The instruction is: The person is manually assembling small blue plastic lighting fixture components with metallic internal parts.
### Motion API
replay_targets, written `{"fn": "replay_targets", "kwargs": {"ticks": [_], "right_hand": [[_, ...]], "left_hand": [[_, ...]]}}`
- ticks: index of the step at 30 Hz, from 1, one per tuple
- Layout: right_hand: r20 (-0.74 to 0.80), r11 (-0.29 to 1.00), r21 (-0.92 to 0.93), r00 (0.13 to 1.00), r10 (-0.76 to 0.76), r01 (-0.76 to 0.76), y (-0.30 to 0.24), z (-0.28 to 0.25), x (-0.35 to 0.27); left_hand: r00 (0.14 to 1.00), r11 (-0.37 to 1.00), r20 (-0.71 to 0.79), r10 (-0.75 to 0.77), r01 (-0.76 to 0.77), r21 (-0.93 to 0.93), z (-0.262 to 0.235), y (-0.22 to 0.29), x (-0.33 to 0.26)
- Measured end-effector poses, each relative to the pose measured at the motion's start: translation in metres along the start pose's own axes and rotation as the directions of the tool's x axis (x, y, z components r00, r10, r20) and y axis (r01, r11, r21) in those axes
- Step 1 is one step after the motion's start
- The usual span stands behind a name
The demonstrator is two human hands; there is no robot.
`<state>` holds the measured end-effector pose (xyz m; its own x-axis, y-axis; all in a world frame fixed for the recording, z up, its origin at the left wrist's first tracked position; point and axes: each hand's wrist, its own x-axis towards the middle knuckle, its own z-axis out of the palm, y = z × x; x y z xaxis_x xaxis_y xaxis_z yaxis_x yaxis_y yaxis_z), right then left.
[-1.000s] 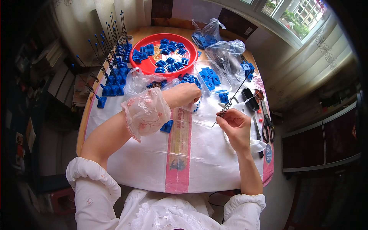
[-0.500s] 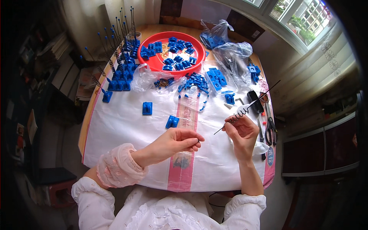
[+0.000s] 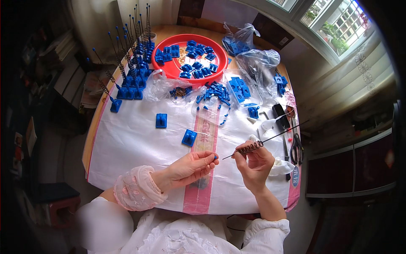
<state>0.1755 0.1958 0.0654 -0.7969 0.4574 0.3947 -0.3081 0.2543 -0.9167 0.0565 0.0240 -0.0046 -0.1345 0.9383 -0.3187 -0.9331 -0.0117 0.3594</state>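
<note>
My right hand pinches a thin black rod with a coiled spring on it; the rod slants up to the right. My left hand pinches a tiny blue bead just off the rod's lower tip. Both hands hover over the white sheet near the table's front. Two blue plastic bases lie on the sheet a little beyond my left hand.
A red round tray of blue parts sits at the back. Finished spring rods on blue bases stand at back left. Clear bags with blue parts lie at back right. Scissors and small tools rest at the right edge.
My left hand drew back from the far side of the table to the front, then came up to the rod's lower tip with a small blue bead. The right hand tilted the rod.
</note>
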Motion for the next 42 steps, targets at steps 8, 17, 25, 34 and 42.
{"fn": "replay_targets", "kwargs": {"ticks": [8,17,25,34,42], "right_hand": [[0.034,0.995,-0.093,0.999,-0.040,0.043,0.009,0.007,-0.001],[0.076,0.986,-0.156,0.996,-0.047,0.059,0.013,0.007,0.000],[0.084,0.984,-0.170,0.996,-0.042,0.056,0.013,0.007,0.000],[0.098,0.982,-0.181,0.995,-0.029,0.046,0.012,0.007,0.000],[0.108,0.980,-0.192,0.994,-0.026,0.047,0.011,0.007,0.000]], "left_hand": [[0.998,0.998,-0.009,-0.063,0.062,-0.025,-0.001,-0.008,0.002],[0.998,0.998,-0.032,-0.058,0.058,-0.013,0.002,-0.006,0.003],[0.998,0.998,-0.024,-0.055,0.054,-0.007,-0.002,-0.008,0.003],[0.998,0.998,-0.004,-0.055,0.055,0.020,-0.001,-0.007,0.002],[0.998,0.998,-0.011,-0.058,0.058,0.032,0.000,-0.006,0.002]]}}
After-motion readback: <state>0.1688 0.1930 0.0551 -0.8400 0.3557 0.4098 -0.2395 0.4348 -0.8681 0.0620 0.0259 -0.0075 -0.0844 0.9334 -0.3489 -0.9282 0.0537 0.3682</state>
